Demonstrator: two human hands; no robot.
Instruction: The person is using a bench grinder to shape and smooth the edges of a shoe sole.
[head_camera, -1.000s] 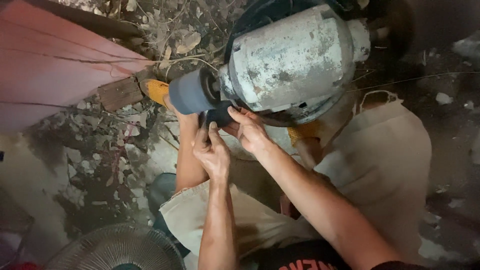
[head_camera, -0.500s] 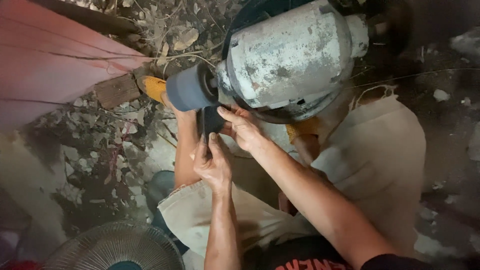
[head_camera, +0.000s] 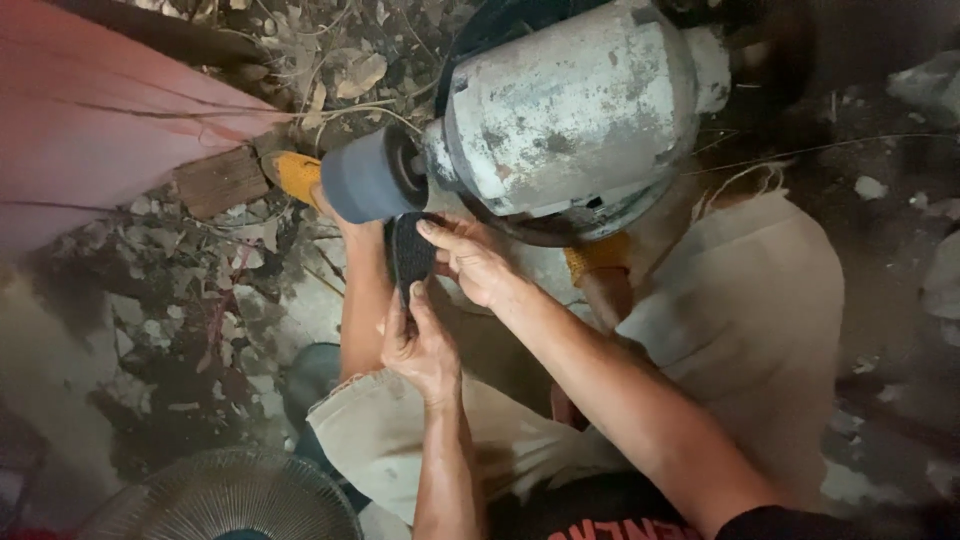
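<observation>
dark textured strip (head_camera: 411, 255) sits centre frame, just under the grey roller (head_camera: 368, 183) of one worn motor (head_camera: 570, 110). left hand (head_camera: 420, 345) fingers pinch its lower end; right hand (head_camera: 472, 262) fingers press its upper edge. strip not yet on the roller, judging by position. one fan grille (head_camera: 225, 497) lower left.
</observation>
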